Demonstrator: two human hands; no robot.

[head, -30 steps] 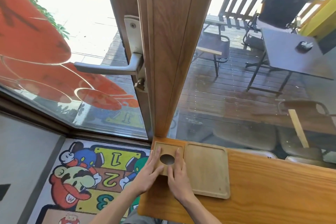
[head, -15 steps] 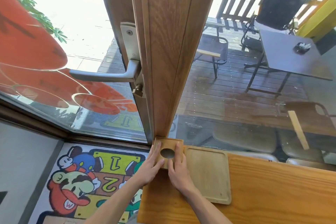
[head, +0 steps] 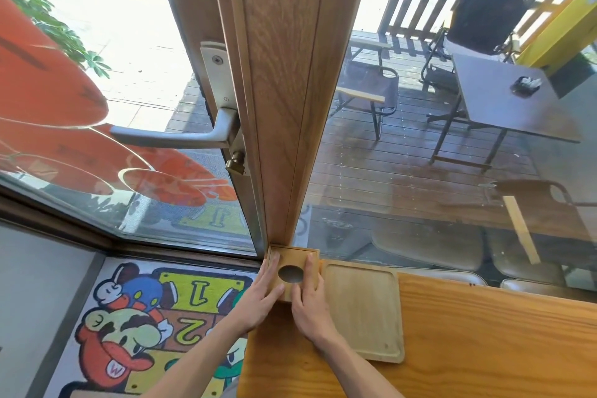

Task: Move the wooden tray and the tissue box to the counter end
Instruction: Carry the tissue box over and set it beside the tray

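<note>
A square wooden tissue box (head: 293,258) with a dark oval hole in its lid stands at the far left corner of the counter (head: 468,342), against the wooden door post. My left hand (head: 263,296) grips its left side with fingers on the lid. My right hand (head: 310,296) holds its right side, fingers lying along the lid. A flat wooden tray (head: 363,308) with a raised rim lies on the counter just to the right of the box, close beside it.
The wooden door post (head: 284,90) rises straight from the box's far edge, with a metal door handle (head: 174,136) to its left. Glass panes run along the counter's far side. A cartoon floor mat (head: 151,326) lies below the counter's left end.
Both hands have pushed the tissue box away from me, into the corner against the door post. The tray has stayed where it lay.
</note>
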